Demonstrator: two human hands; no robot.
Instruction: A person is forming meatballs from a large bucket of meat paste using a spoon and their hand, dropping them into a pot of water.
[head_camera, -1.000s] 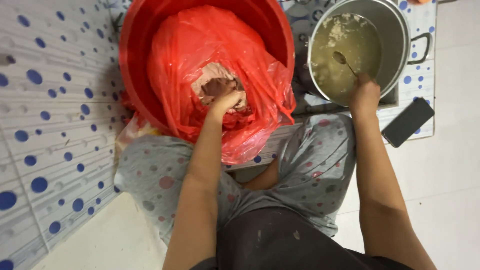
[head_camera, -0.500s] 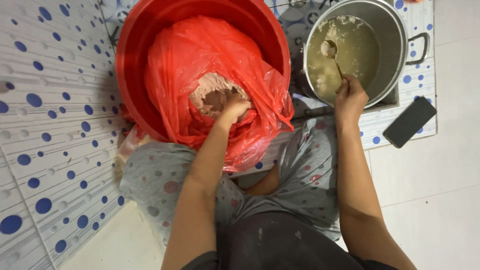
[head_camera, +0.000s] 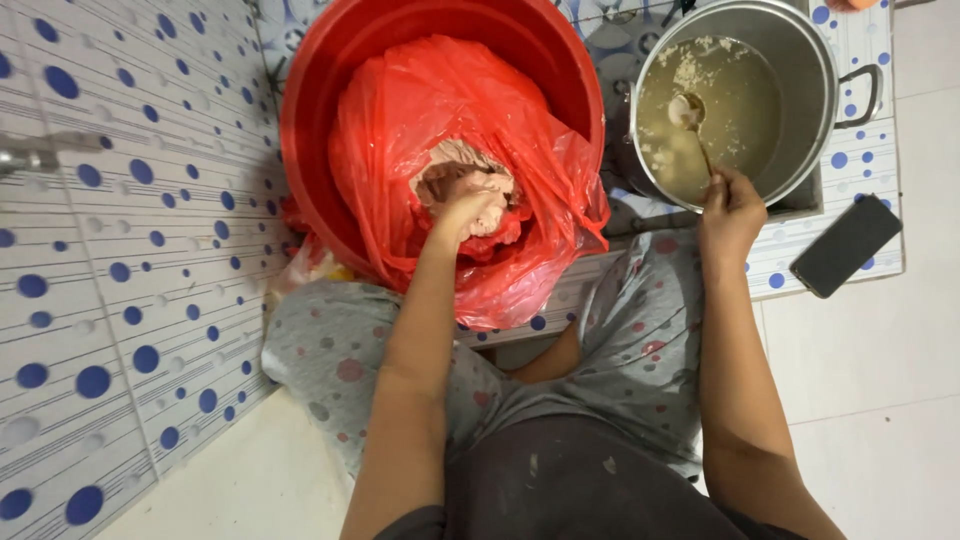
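A big red tub (head_camera: 320, 120) holds a red plastic bag (head_camera: 400, 130) with pale pinkish dough (head_camera: 455, 160) showing through its opening. My left hand (head_camera: 468, 208) is inside that opening, fingers closed on a lump of the dough. To the right stands a steel pot (head_camera: 810, 70) full of cloudy, lumpy liquid. My right hand (head_camera: 732, 205) grips the handle of a spoon (head_camera: 690, 115) whose bowl lies in the liquid.
A dark phone (head_camera: 846, 246) lies on the floor at the right, beside the pot. A wall of white tiles with blue dots (head_camera: 110, 250) runs along the left. My knees in grey patterned trousers (head_camera: 330, 350) press close to the tub.
My right hand has drawn back from the pot's middle to its near rim, still on the spoon. My left hand stays in the bag, closed on dough.
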